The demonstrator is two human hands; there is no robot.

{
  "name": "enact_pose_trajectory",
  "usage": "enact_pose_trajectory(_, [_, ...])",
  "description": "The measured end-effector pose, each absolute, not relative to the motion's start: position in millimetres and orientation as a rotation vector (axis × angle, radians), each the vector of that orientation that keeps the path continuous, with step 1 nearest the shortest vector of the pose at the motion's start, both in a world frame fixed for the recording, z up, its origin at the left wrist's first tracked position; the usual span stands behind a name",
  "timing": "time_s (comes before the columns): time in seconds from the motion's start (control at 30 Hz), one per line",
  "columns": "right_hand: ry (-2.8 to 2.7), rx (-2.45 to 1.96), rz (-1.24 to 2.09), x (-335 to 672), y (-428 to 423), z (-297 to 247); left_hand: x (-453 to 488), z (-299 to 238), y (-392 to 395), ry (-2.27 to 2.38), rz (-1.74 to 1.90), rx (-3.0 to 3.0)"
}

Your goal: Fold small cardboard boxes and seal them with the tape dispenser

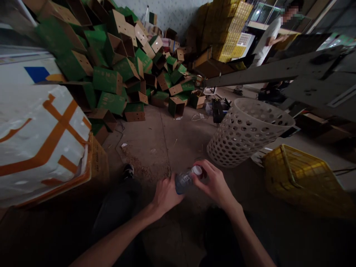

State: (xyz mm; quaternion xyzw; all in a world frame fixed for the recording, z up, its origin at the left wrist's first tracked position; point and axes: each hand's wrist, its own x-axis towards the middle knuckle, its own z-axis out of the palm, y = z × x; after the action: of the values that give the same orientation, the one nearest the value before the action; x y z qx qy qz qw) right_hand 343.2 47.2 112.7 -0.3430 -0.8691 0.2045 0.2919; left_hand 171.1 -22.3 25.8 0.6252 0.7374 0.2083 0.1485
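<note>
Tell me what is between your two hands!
The head view shows a clear plastic bottle between the left hand and right hand.

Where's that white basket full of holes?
In the head view, the white perforated basket stands on the floor right of centre, beyond the person's right hand, left of the yellow crate.
</note>
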Motion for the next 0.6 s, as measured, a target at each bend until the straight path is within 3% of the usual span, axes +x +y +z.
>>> enact_pose_trajectory(0.3, [-2.451,-0.827,0.519,346.8,49.2,112.0,166.4,24.8,-18.2,2.151,0.491,1.814])
enact_pose_trajectory(0.6, [-2.416,-1.05,0.346,336.9,42.1,103.5,169.2,23.1,-18.8,2.17,0.468,1.823])
